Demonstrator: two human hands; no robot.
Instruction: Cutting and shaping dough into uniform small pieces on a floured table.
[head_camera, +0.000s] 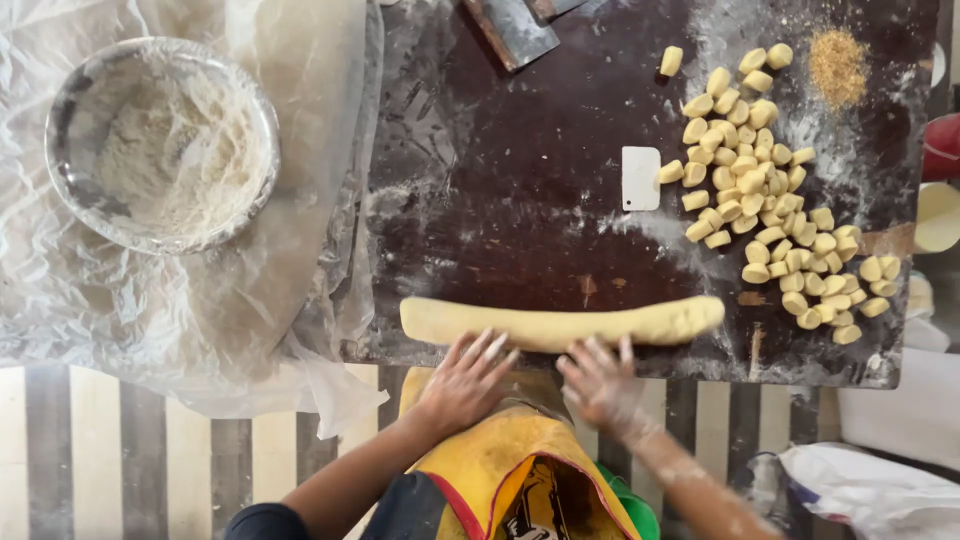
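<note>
Both hands, left (466, 380) and right (600, 382), lay open-palmed on the dough log (560, 322), gripping nothing; even, light pressure outward would have kept its thickness uniform.

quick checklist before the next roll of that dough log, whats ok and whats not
1. Both hands on the dough log: ok, left hand and right hand have fingertips on its near edge.
2. Log in one piece: ok, no breaks visible.
3. Free board behind the log: ok, dark and lightly floured.
4. White scraper within reach: ok, lying flat beside the cut pieces.
5. Flour bowl stocked: ok, flour inside.
6. Log sticking underneath: cannot tell.
</note>
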